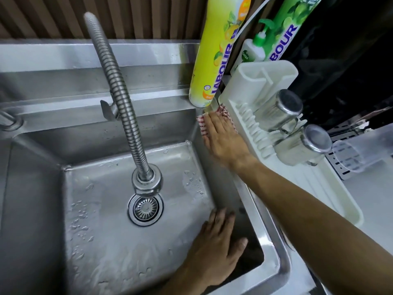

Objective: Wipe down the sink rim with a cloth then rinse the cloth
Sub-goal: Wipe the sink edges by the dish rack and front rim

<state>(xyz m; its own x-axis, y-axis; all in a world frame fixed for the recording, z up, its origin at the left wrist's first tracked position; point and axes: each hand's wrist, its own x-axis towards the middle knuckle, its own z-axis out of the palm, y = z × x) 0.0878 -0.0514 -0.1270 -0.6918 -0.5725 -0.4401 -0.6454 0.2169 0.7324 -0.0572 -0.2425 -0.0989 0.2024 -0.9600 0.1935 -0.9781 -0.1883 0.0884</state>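
1. The right hand (223, 139) lies flat, fingers straight, pressing a red-and-white checked cloth (202, 127) onto the right sink rim (268, 237), near its far corner.
2. The left hand (214, 245) rests open, fingers extended, inside the steel basin.
3. Beside the cloth, a white drying rack (319, 186) holds two upturned steel cups (282, 109).
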